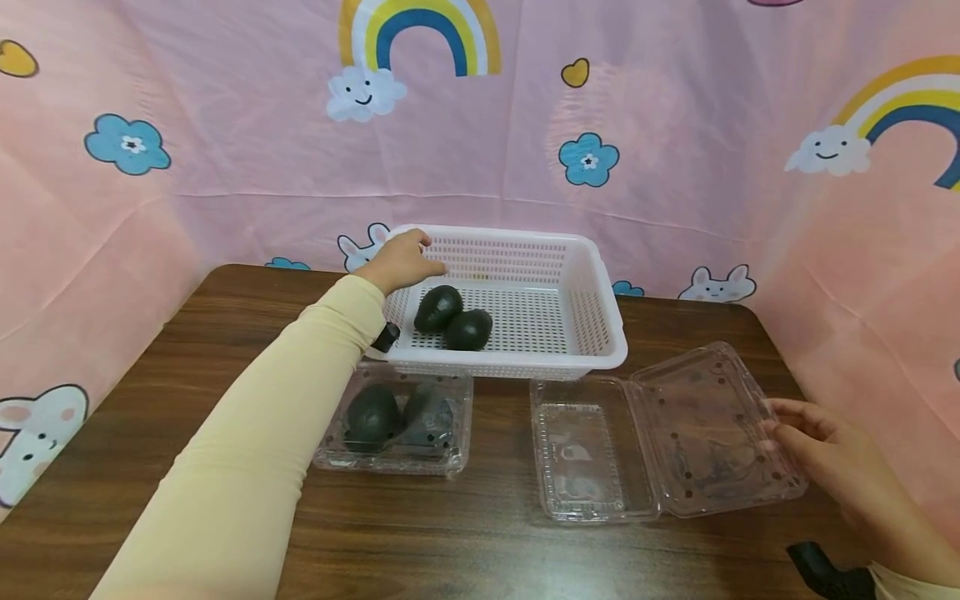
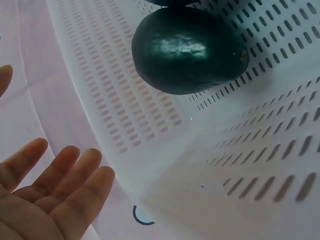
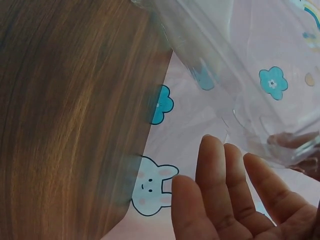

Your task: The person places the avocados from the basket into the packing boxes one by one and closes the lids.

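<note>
My left hand (image 1: 405,262) hovers over the left end of a white perforated basket (image 1: 525,360), its fingers apart and holding nothing. Two dark green avocados (image 1: 438,309) lie in the basket, just beyond that hand. In the left wrist view, an avocado (image 2: 185,52) rests against the slotted basket floor, with the spread left fingers (image 2: 82,200) at the rim. My right hand (image 1: 832,458) pinches the outer edge of the clear lid (image 1: 712,429) of an opened plastic clamshell. Its base (image 1: 581,467) lies on the table with nothing inside. In the right wrist view, the other right fingers (image 3: 212,175) extend below the lid.
Left of the opened clamshell stands another clear plastic container (image 1: 457,433) with dark avocados (image 1: 372,414) in it, partly behind my left sleeve. The brown wooden table (image 1: 495,550) ends at a patterned pink cloth (image 1: 487,150) hung behind and at both sides.
</note>
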`<state>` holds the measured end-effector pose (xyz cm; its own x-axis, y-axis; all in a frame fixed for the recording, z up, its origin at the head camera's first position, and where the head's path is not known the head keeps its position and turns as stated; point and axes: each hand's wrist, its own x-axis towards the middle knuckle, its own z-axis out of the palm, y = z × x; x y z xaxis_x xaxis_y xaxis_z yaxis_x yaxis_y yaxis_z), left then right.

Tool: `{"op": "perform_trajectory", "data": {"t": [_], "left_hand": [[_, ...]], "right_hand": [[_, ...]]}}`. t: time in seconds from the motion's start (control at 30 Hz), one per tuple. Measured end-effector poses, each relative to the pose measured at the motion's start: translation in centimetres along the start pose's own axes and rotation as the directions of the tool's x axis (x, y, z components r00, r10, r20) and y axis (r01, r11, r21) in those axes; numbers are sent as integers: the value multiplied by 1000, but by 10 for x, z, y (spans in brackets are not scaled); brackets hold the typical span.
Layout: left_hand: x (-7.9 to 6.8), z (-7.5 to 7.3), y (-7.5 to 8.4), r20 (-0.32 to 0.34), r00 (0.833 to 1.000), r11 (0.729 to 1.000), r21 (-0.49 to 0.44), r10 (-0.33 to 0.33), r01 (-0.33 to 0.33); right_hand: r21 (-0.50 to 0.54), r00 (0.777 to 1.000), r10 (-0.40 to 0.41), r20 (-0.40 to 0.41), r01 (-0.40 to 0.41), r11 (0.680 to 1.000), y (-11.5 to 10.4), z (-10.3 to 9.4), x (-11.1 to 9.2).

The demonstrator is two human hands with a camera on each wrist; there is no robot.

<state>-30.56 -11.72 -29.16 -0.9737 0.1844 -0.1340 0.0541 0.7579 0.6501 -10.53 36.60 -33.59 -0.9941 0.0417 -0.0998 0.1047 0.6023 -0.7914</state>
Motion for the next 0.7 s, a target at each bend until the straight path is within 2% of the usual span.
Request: {"op": "perform_trajectory", "data": {"t": [0.2, 0.43, 0.7], "left_hand": [[3, -3, 2, 12, 1000, 1000, -4, 4, -4], [11, -2, 0, 5, 1000, 1000, 15, 22, -22], [25, 5, 0, -6, 1000, 998, 55, 27, -27]], "right_hand": [[-59, 1000, 26, 3, -26, 998, -4, 1, -1], [35, 1000, -9, 8, 9, 999, 0, 1, -2], [28, 1000, 14, -3, -14, 1000, 3, -1, 1]]}}
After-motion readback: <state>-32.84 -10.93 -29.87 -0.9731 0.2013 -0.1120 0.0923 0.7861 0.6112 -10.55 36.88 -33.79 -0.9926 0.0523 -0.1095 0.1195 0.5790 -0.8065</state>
